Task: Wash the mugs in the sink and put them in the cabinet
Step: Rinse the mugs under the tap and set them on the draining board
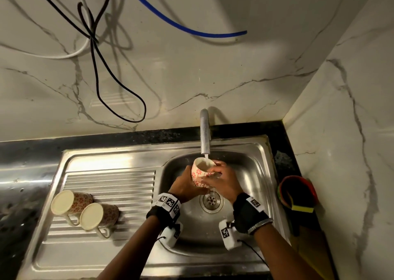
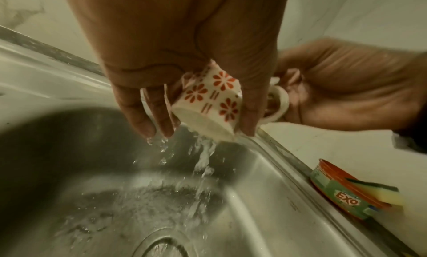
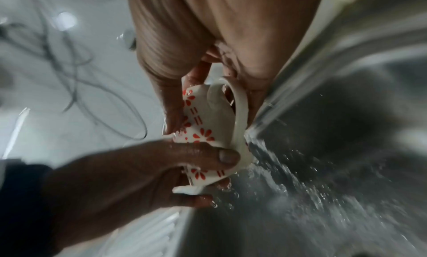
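Note:
A cream mug with red flowers (image 1: 199, 173) is tilted under the running tap (image 1: 205, 134), above the steel sink basin (image 1: 253, 171). My left hand (image 1: 184, 183) grips the mug's body from the left, fingers curled round it. From the right, my right hand (image 1: 222, 181) holds it at the rim and handle side. In the left wrist view water pours off the mug (image 2: 208, 100) below my left hand (image 2: 184, 41). The right wrist view shows the mug's handle (image 3: 240, 111) beside my right hand (image 3: 208, 32). Two more flowered mugs (image 1: 70, 200) (image 1: 99, 215) sit on the drainboard with their bases towards me.
A red dish-soap tub (image 1: 296, 190) with a yellow-green sponge (image 1: 302, 207) stands on the dark counter right of the sink. Black, white and blue cables (image 1: 96, 51) hang on the marble wall behind. The ribbed drainboard (image 1: 110, 181) lies left of the basin.

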### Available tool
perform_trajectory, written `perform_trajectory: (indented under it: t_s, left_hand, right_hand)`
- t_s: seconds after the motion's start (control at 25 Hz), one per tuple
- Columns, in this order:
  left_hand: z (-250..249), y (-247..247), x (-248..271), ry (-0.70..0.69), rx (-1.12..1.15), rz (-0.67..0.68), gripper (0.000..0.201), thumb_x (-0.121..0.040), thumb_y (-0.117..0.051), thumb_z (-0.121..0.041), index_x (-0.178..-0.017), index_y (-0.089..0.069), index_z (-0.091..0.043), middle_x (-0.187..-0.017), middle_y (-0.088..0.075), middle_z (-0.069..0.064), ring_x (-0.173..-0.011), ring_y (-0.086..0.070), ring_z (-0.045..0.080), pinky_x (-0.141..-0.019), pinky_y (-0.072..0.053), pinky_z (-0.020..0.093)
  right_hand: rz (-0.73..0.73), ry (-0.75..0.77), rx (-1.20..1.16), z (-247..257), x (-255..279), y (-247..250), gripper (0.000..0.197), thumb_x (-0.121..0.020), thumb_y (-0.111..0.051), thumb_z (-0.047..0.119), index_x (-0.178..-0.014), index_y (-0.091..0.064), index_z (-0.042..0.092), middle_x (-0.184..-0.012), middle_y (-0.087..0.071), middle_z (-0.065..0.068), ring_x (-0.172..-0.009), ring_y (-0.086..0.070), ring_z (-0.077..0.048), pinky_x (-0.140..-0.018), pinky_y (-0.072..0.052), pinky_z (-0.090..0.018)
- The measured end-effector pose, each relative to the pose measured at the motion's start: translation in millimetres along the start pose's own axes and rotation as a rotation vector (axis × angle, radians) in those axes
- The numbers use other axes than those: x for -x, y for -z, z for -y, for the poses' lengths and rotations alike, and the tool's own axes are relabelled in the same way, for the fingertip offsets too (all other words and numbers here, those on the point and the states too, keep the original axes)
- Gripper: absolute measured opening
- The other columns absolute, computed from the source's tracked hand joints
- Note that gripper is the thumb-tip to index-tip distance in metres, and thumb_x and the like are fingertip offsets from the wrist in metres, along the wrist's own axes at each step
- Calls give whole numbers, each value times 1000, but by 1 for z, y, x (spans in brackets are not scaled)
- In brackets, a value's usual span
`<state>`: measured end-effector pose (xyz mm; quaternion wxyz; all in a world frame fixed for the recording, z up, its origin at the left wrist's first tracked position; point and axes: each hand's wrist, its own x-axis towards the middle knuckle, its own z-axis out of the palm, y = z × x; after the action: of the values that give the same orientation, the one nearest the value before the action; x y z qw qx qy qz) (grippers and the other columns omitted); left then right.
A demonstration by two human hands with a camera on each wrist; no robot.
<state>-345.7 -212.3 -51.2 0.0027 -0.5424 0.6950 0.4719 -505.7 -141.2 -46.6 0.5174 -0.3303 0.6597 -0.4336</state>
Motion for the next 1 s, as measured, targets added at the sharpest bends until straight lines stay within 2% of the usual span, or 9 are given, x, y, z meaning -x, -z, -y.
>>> perform_trajectory:
  t_s: [0.08,0.16,0.24,0.32,0.44,0.6,0.72,0.84,1.0]
  left_hand:
    - [-5,-1,-1,-23,13,-80,95,-61,-93,-42,-137,-39,-24,-127,-65,-1,-115,-63,19,-93,-52,30]
    - [-9,1,0,-60,54,-140,89,-63,-93,-39,-135,-43,-25,-122,-67,-3,-110,-64,16,-90,-51,28]
    - [-13,2,0,-112,99,-180,87,-63,-93,-38,-134,-45,-26,-117,-67,-8,-106,-63,11,-91,-52,28]
    - [-16,3,0,-162,137,-197,85,-62,-93,-40,-133,-47,-30,-114,-66,-12,-105,-64,7,-92,-53,27]
    - [-14,4,-2,-187,173,-176,82,-58,-93,-47,-129,-52,-35,-115,-67,-14,-104,-65,3,-91,-56,29]
    - [-2,-5,5,-149,325,-154,74,-58,-91,-57,-120,-54,-43,-117,-65,-11,-108,-64,6,-93,-58,39]
    - [-4,-8,12,-72,112,-202,83,-55,-80,-77,-122,-51,-38,-117,-59,-12,-105,-63,9,-85,-60,35]
    - [-8,-2,19,8,-299,-204,85,-58,-71,-80,-125,-48,-33,-121,-53,-10,-100,-66,20,-73,-55,32]
    - [8,6,28,28,-461,-200,85,-60,-77,-74,-126,-46,-30,-125,-49,-6,-102,-64,23,-73,-54,34]
  right_hand:
    - [-25,119,181,8,0,-6,60,-64,-98,34,-111,-60,42,-131,-66,3,-116,-67,-13,-97,-60,-36]
    - [-30,206,218,13,-1,-5,64,-62,-97,41,-112,-58,47,-135,-66,4,-116,-67,-11,-98,-59,-33]
    - [-52,278,275,13,1,-1,43,-66,-93,47,-102,-72,41,-144,-60,6,-118,-65,-11,-99,-58,-32]
    - [-73,309,279,11,2,4,45,-70,-90,47,-108,-79,24,-144,-57,12,-119,-63,-4,-97,-57,-25]
    - [-140,159,80,10,6,11,46,-76,-92,34,-112,-76,11,-127,-65,13,-110,-68,-4,-87,-60,-22]
    - [-17,-167,-377,-1,11,15,48,-85,-80,48,-115,-74,12,-106,-80,-7,-106,-76,-28,-96,-60,-47]
    - [111,-336,-455,-20,14,5,48,-98,-62,59,-125,-71,19,-116,-78,-10,-111,-74,-29,-103,-56,-52]
    - [115,-442,-251,-34,6,3,49,-98,-62,59,-124,-68,18,-115,-77,-13,-103,-75,-26,-94,-59,-46]
    - [3,-222,139,-28,-25,19,22,-100,-67,32,-115,-65,16,-114,-73,-8,-102,-71,-23,-89,-61,-40]
